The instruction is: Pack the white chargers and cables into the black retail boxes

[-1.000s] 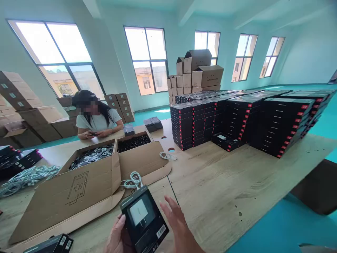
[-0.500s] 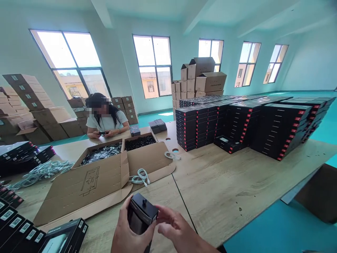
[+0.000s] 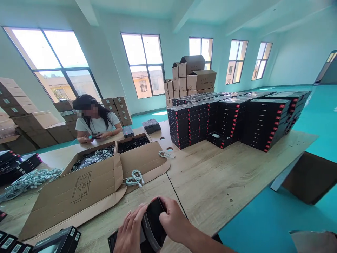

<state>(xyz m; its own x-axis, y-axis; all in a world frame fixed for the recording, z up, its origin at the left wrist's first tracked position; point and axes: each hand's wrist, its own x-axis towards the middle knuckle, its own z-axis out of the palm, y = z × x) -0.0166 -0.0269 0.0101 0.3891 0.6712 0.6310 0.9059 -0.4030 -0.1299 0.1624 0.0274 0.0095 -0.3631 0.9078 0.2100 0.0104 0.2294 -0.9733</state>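
Note:
Close in front of me, low in the view, both hands are on a small black box (image 3: 151, 225) with a grey printed band. My left hand (image 3: 132, 226) is closed over its left side, fingers lying together across it. My right hand (image 3: 172, 216) grips the upper right end, thumb bent against the black face. The box is tilted, and its lower part is hidden by the hands and the frame edge. A black edge (image 3: 112, 240) shows left of my left hand; whether it belongs to the same box I cannot tell.
An opened carton (image 3: 98, 196) holds small dark parts. White cables (image 3: 135, 178) lie on its flap, with a cable heap (image 3: 34, 179) to the left. Tall stacks of black boxes (image 3: 252, 123) stand right. Across the table (image 3: 200, 182) sits a person (image 3: 97, 121) handling something dark.
The black box has been turned and tipped. My right hand has moved from its side to its upper end, and my left fingers now lie over it. The view has swung rightward.

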